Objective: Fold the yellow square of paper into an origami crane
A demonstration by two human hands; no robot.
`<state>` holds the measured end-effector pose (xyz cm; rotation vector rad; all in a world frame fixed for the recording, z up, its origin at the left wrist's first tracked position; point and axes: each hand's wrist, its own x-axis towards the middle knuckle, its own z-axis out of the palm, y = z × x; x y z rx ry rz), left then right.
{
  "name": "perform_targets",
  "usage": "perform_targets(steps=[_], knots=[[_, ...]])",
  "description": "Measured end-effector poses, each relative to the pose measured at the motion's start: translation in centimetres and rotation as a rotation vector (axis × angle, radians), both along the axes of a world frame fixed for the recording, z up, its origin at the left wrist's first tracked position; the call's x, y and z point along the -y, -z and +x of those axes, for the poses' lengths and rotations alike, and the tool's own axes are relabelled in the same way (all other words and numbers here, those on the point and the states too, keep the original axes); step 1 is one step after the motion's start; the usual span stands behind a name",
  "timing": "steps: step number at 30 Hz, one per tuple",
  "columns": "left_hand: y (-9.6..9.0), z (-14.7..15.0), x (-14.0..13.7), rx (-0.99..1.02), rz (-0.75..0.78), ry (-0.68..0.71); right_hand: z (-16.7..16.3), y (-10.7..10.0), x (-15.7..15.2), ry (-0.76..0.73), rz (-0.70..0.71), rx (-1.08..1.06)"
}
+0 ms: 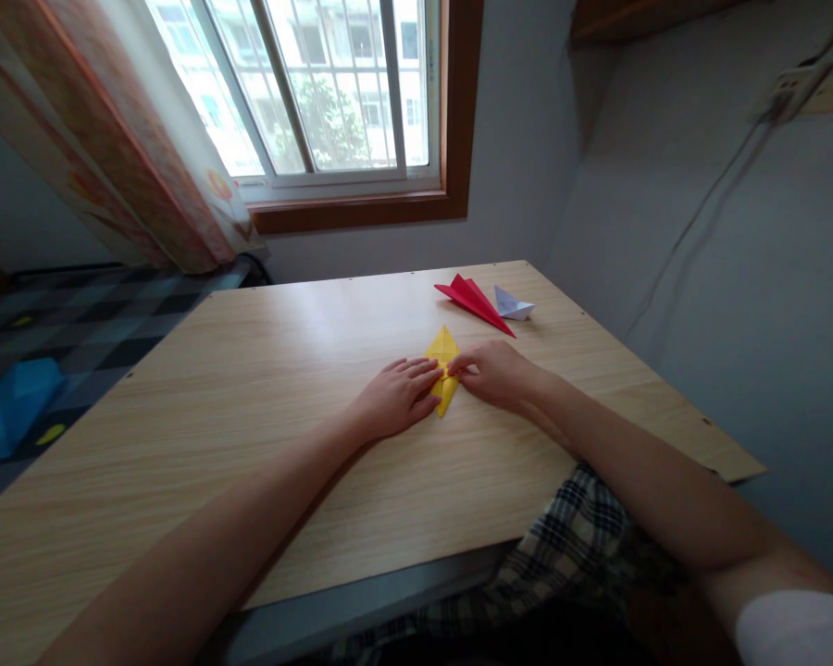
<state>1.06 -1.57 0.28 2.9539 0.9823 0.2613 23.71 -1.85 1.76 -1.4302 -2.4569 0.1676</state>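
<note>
A folded piece of yellow paper (444, 342), shaped like a narrow diamond, lies on the wooden table (305, 342). From the left, my left hand (399, 396) rests flat over part of it, fingers stretched out across the paper. My right hand (490, 372) has its fingers closed at the paper's right edge, pinching a fold near the middle. The fingers of both hands nearly meet and hide the centre of the yellow paper. Its upper and lower points show beyond them.
Behind my right hand lie a red paper plane (473, 301) and a small white paper boat (512, 303). Blue folded paper (18, 402) sits on a checked bedspread (111, 314) at the left. A window (319, 92) and walls stand beyond the table.
</note>
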Motion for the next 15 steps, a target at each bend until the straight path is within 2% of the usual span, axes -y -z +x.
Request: perform_targets(steps=[6, 15], knots=[[-0.44, 0.06, 0.46, -0.039, -0.023, -0.071, -0.03, -0.22, -0.03, 0.014, -0.03, 0.008], [-0.25, -0.02, 0.2, -0.006, -0.075, -0.059, 0.02, -0.42, -0.02, 0.017, -0.057, -0.016]])
